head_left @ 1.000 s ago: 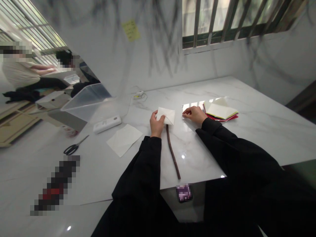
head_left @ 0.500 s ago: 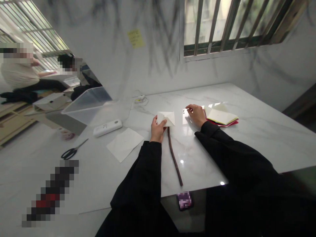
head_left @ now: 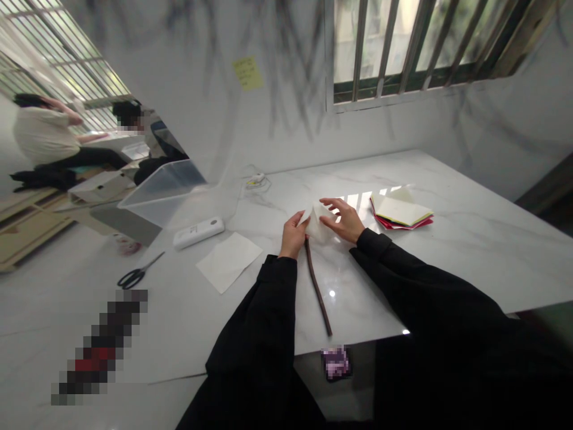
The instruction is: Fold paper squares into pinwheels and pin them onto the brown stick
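My left hand [head_left: 294, 235] is closed round the left side of a folded piece of white paper [head_left: 316, 230], thumb on its near face. From the right, my right hand [head_left: 344, 221] reaches over the same paper, fingers curved and thumb against it. A thin dark brown stick [head_left: 317, 286] lies below the paper and runs toward the table's front edge; its upper end meets the paper by my left hand. Whether stick and paper are joined cannot be made out. To the left lies a flat white sheet [head_left: 229, 261].
Black scissors [head_left: 134, 276] and a white oblong device [head_left: 199, 233] lie left, before a clear plastic bin [head_left: 163, 188]. A stack of coloured paper [head_left: 400, 214] sits right on the marble-patterned table [head_left: 470, 251]. Two people [head_left: 49, 134] sit in the background at left.
My right hand has moved left from beside a small dotted white card to the folded paper. The paper has turned and shifted slightly right with my left hand.
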Demonstrator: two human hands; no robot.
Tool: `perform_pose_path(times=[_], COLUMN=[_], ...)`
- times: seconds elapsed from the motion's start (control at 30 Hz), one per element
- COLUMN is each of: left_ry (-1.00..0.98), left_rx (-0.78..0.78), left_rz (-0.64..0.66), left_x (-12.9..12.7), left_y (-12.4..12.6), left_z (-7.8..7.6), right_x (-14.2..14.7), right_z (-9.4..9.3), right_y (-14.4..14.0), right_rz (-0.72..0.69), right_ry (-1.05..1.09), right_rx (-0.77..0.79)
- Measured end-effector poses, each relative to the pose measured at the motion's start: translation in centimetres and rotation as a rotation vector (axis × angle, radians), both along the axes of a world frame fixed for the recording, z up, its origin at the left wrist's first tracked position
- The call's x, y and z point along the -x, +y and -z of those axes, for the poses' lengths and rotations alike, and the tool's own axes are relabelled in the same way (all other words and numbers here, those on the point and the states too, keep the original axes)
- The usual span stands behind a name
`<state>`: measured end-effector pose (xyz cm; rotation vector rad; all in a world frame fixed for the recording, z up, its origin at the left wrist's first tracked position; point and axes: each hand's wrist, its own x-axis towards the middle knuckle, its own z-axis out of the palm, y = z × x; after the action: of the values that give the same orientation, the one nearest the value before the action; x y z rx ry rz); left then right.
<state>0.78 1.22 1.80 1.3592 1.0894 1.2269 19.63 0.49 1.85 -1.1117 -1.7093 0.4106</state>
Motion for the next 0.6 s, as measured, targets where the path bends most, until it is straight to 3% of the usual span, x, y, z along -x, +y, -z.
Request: perform_pose_path(times=[0.3,0.6], left_ry=[-0.068,-0.261], left_rx=[0.033,0.196], left_rz=[-0.053,-0.078], left_x=[-0.32,-0.22], left_y=[0.12,-0.33], left_z=[-0.32,-1.09], right_x=[0.83,0.07], right_z=[-0.12,-0.34], right_y=[-0.34,0.44], right_rz=[0.059,0.149], right_ry=[-0.133,0.145], right_rx=[-0.099,0.002])
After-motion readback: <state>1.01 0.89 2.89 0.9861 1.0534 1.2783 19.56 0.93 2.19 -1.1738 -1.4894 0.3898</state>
